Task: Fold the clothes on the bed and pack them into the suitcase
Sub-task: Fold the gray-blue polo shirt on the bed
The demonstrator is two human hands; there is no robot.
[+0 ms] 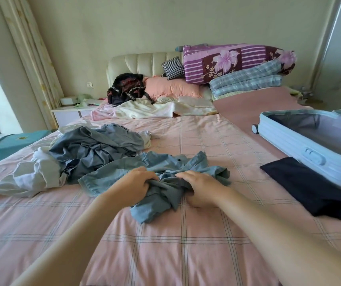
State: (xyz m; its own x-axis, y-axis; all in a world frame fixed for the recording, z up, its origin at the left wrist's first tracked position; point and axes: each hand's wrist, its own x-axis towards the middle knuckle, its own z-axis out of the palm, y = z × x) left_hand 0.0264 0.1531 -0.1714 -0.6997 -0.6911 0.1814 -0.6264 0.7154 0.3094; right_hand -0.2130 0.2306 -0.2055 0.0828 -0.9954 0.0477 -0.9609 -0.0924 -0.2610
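My left hand (138, 185) and right hand (201, 187) have fingers (151, 178) curled into the bunched blue shirt (155, 210) at mid-frame, so folding it unspread could lock in creases

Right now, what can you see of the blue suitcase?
The suitcase is pale blue with a hard-looking ribbed shell. It lies flat and open on the bed's right side, its grey lining showing and no clothes visible inside. One wheel sticks out at its left corner, a handle sits on its side. A dark folded garment lies just beside it.
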